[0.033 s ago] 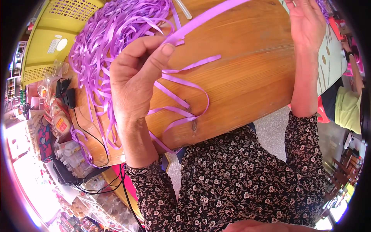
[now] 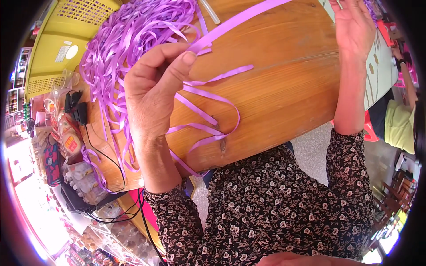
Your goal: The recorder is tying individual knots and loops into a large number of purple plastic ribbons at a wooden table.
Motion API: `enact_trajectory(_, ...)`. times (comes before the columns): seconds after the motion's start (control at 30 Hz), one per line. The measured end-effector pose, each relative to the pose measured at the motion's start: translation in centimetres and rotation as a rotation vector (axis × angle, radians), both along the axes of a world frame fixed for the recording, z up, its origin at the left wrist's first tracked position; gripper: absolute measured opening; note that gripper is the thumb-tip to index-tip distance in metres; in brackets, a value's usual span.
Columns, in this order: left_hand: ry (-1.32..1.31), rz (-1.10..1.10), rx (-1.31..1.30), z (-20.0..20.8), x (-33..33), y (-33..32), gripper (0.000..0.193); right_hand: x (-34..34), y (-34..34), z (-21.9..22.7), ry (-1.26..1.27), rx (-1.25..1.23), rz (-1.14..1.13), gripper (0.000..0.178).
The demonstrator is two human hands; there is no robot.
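My left hand (image 2: 155, 84) is closed, its thumb and forefinger pinching a flat purple ribbon (image 2: 239, 17). From that pinch the ribbon stretches up and right, smooth and flat, and leaves the picture at the top. A short end of it shows beside the thumb. My right hand (image 2: 353, 33) is raised at the upper right, palm partly showing; its fingertips are cut off by the picture's edge, so whether they hold the ribbon is hidden. A big tangled heap of purple ribbon (image 2: 128, 48) lies left of and behind my left hand, with loose loops under it.
The wooden table (image 2: 284, 75) has a curved-looking front edge near my body. A yellow plastic basket (image 2: 46, 46) stands at the far left, near a black adapter (image 2: 80, 113) with a cable. At right are a white-topped table (image 2: 377, 66) and another person's arm (image 2: 409, 80).
My left hand has shifted very slightly left. The stretched ribbon and my right hand have moved slightly to the right. Everything else looks the same.
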State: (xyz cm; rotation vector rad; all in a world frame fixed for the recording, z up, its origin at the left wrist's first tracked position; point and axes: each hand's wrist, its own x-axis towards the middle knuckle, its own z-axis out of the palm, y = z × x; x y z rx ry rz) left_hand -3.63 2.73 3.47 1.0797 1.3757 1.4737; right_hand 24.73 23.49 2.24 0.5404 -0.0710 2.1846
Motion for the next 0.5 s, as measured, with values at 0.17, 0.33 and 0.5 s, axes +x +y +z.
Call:
enact_trajectory(0.17,0.1,0.014,-0.037,0.0,-1.0,0.0,0.016,-0.1,0.0,2.4,-0.985,-0.05,-1.271,0.006)
enact_trajectory(0.33,0.153,-0.023,-0.019,0.0,-1.6,0.2,0.019,2.0,1.8,2.0,-0.967,-0.059,-1.339,0.007)
enact_trajectory(0.5,0.163,0.042,-0.024,-0.3,-2.7,0.2,0.02,2.6,3.1,1.6,-1.115,-0.08,-1.457,0.014)
